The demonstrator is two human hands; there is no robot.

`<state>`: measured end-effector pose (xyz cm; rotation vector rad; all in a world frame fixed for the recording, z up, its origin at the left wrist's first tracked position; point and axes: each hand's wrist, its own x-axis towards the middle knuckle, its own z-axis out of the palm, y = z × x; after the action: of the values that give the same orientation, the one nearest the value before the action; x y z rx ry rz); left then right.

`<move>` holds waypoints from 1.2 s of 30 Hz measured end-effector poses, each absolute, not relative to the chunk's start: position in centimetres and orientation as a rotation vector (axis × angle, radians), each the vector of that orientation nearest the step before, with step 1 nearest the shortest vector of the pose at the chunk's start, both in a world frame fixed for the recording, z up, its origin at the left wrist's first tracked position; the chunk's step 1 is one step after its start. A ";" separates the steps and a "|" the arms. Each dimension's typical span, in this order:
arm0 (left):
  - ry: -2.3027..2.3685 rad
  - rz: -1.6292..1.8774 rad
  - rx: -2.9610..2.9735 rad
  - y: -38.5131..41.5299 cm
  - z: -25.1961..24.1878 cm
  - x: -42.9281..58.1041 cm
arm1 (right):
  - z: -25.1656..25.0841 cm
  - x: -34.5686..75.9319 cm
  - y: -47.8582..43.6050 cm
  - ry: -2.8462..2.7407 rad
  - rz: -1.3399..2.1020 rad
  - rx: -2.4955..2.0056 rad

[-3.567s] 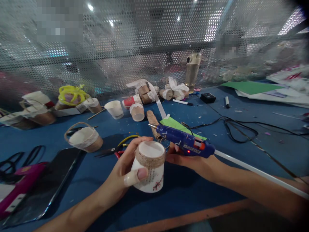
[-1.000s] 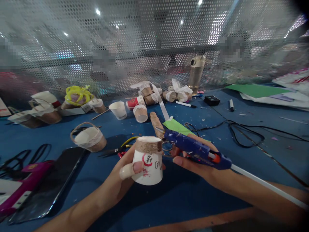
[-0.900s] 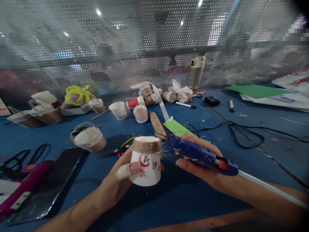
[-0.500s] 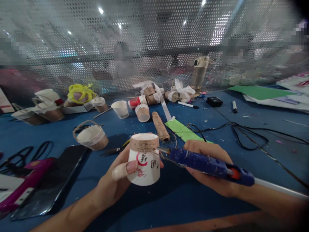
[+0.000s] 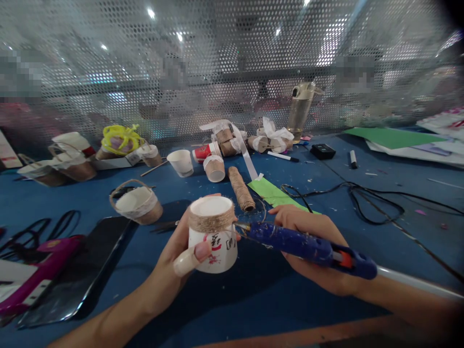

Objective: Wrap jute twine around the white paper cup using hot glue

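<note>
My left hand (image 5: 181,251) is closed around a white paper cup (image 5: 221,258) with red and black print. Brown twine (image 5: 212,221) is wound in a band below the cup's open rim. In my right hand (image 5: 311,241) is a blue glue gun (image 5: 293,243) with a clear glue stick out of its back end. Its metal nozzle is at the right side of the cup, by the lower edge of the twine; whether it touches cannot be seen. A roll of twine (image 5: 241,189) lies beyond the cup, with a loose strand running near my right hand.
A small basket (image 5: 139,208) made from a cup, scissors (image 5: 165,225), a phone (image 5: 79,270) and a magenta tool (image 5: 43,266) lie left. Several cups, green paper (image 5: 271,191) and a bottle (image 5: 300,108) are behind. A black cable (image 5: 366,203) runs across the right.
The cup has shifted slightly left and tilted, showing more of its inside, and turned a little in my left hand. The glue gun has moved slightly left with it.
</note>
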<state>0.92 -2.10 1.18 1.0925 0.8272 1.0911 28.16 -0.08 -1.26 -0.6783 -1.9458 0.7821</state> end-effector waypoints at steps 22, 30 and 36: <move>0.851 1.107 1.138 -1.9 0.9 0.9 | -0.7 28.0 -0.5 -1.980 0.739 -0.711; 0.858 1.087 1.079 -2.1 0.7 0.9 | -0.5 27.7 -0.7 -1.985 0.759 -0.717; 0.788 1.035 1.073 -2.0 1.6 1.0 | -1.1 28.1 -0.3 -1.970 0.760 -0.702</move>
<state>1.02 -2.01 1.62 1.0728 0.7880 1.0354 28.10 -0.31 -1.07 -0.7022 -1.9696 0.7599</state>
